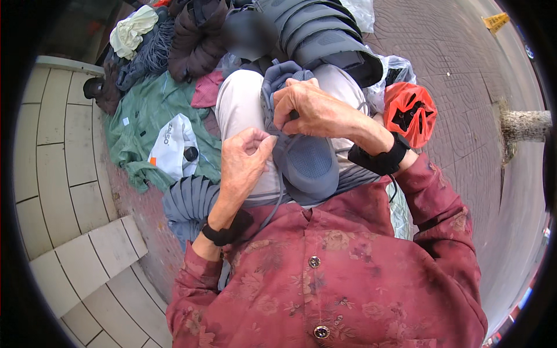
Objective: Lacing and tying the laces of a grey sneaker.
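By the left hand [243, 161], thumb and forefinger are brought together at the tips; whether a thin strand is pinched there cannot be told. By the right hand [319, 109], the fingers are curled inward, their tips largely hidden, so what is gripped, if anything, cannot be told. Below the right fingers and just right of the left ones, a blue-grey shoe [308, 167] is set between the pale trouser legs [239, 101]; its long axis is pointed toward the body, toe nearest the shirt. The far part is overlapped by the right hand, the nearer one. Farther left of the left fingers, a white bag [173, 145] is laid on green cloth [132, 116]; beyond the right fingers, dark nested shoe pieces [316, 29] are stacked.
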{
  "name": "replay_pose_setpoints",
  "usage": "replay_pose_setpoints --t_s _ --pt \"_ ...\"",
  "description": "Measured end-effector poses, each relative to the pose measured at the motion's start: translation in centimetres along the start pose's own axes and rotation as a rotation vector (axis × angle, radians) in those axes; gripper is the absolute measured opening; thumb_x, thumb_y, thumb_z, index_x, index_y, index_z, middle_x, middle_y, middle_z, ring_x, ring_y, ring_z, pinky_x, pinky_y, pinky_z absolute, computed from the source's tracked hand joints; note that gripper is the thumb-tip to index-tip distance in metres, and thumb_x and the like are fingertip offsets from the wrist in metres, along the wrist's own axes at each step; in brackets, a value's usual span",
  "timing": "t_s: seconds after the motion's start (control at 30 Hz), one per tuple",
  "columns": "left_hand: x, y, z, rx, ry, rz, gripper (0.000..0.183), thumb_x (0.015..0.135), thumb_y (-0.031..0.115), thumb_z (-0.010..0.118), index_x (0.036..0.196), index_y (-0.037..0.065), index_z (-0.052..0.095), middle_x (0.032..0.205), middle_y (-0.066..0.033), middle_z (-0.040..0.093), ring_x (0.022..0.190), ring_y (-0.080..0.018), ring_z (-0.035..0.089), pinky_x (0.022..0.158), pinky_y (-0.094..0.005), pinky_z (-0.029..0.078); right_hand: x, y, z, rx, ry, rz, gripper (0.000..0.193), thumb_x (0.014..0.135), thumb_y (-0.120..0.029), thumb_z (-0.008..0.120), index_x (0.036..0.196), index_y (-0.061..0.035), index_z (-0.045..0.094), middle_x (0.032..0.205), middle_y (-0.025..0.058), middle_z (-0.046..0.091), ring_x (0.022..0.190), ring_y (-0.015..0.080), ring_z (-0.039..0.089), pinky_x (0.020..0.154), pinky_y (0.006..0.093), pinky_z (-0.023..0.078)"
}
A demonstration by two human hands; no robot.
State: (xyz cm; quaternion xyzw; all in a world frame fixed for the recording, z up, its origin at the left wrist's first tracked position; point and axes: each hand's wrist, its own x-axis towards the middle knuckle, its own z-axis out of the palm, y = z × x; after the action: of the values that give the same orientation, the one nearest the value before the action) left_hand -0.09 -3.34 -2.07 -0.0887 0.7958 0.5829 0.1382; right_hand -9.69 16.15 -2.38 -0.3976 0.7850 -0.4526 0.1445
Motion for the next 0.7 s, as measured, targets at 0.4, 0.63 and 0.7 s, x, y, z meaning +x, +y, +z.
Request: replay_pose_setpoints --t_s 0.4,0.63,0.7 --pt "1.9 3.5 4.9 0.346 0.138 0.431 0.016 0.09 0.006 0.064 0.1 -0.001 0.074 0.08 -0.0242 0.07 0.072 -0.0388 0.071 0.069 -0.0442 0.054 -5.1 -1.2 -6.0 -0.262 0.374 0.157 0.01 0.077 -0.001 0.064 0.087 -0.0019 0.062 0.079 0.0185 0.063 0.077 0.0345 0.066 0.068 0.0437 0.051" --pt "4.1 5.2 5.5 0.598 -0.018 0.399 0.017 0.083 0.009 0.065 0.096 0.003 0.075 0.079 -0.0243 0.069 0.078 -0.0415 0.07 0.073 -0.0493 0.054 -8.5 -0.1 0.7 0.082 0.601 0.286 0.007 0.083 -0.001 0.067 0.087 0.0023 0.062 0.072 0.0163 0.064 0.068 0.0274 0.066 0.064 0.037 0.051" --pt "4.4 5.3 5.6 0.589 -0.062 0.384 0.017 0.082 0.009 0.065 0.094 0.003 0.075 0.079 -0.0241 0.069 0.079 -0.042 0.069 0.074 -0.0498 0.054 -8.4 0.4 1.8 0.105 0.652 0.275 0.007 0.083 0.0 0.067 0.088 0.0024 0.062 0.072 0.0162 0.064 0.067 0.0268 0.066 0.063 0.0367 0.051"
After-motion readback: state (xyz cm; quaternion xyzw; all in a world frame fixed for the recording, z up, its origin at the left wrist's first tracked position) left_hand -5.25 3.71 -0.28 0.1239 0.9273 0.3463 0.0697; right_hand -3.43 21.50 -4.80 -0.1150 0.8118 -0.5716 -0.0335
